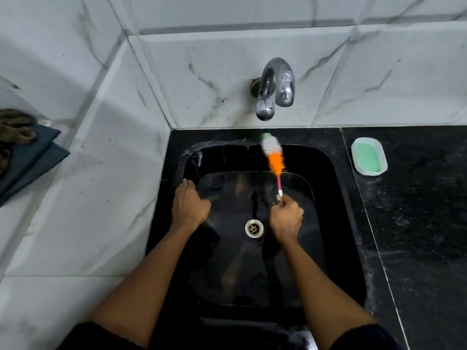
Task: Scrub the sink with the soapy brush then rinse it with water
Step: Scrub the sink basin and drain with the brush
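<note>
A black sink (336, 188) is set in a black counter, with a metal drain (254, 228) in its floor. My right hand (286, 218) grips the thin pink handle of a brush (274, 157). The brush's orange, white and green bristles touch the sink's back wall below the tap, where soap foam streaks the rim. My left hand (189, 204) hangs inside the sink near its left wall, fingers curled, holding nothing that I can see. A chrome tap (276, 87) sticks out of the tiled wall above the sink; no water runs from it.
A white soap dish (369, 156) with a green bar of soap sits on the black counter to the right. Folded dark cloths (27, 157) lie on the white ledge at the far left. White marble tiles surround the sink on the left and back.
</note>
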Available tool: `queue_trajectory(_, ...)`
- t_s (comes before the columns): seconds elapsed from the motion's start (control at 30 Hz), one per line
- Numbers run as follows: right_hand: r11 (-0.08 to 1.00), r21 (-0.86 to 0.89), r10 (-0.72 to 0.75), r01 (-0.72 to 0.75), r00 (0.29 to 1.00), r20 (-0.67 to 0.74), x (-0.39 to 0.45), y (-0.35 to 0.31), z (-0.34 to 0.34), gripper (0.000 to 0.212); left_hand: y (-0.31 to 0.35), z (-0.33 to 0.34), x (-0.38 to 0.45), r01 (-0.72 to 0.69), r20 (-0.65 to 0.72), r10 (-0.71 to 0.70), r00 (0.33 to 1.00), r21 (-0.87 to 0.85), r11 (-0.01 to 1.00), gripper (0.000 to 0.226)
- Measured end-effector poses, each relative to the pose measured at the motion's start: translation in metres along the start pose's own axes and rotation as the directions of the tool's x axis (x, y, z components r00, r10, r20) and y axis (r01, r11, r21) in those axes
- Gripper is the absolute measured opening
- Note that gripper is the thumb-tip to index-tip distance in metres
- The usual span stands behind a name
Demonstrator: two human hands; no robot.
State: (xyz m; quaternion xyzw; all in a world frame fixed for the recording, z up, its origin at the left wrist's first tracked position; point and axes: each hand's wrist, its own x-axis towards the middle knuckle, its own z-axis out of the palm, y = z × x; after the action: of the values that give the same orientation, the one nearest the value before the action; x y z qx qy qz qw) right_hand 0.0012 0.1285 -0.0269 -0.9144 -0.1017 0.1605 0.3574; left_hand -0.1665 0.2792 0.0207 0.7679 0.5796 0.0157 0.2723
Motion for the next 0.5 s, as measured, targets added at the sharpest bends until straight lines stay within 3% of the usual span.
queue_trajectory(0.07,0.985,0.09,0.158,-0.15,0.983,-0.092,0.008,0.012,-0.011,0.022,0.004,0.003,0.003,-0.007,0.007,0.008,1.0,-0.003,1.0,0.079)
queue_trajectory(0.13,0.982,0.1,0.171,-0.163,0.982,-0.076,0.009,0.015,-0.013,0.022,0.01,0.008,0.003,-0.014,0.025,0.014,1.0,-0.006,1.0,0.079)
queue_trajectory(0.23,1.0,-0.001,-0.002,0.002,0.995,0.1,0.003,0.005,-0.002,0.022,0.015,0.025,-0.009,-0.011,0.072,0.015,0.997,-0.055,0.998,0.076)
queue_trajectory(0.33,0.979,-0.12,-0.132,0.166,0.96,0.247,-0.002,-0.007,0.005,0.022,0.018,0.051,-0.031,-0.001,0.148,0.016,0.989,-0.1,0.995,0.07)
queue_trajectory(0.4,0.989,-0.096,-0.095,0.112,0.982,0.164,0.0,-0.005,0.0,0.024,0.019,0.068,-0.052,0.003,0.174,0.018,0.985,-0.124,0.992,0.07)
queue_trajectory(0.5,0.993,0.039,0.116,-0.115,0.993,-0.033,0.002,0.015,-0.015,0.026,0.017,0.091,-0.08,-0.029,0.189,0.055,0.98,-0.138,0.99,0.076)
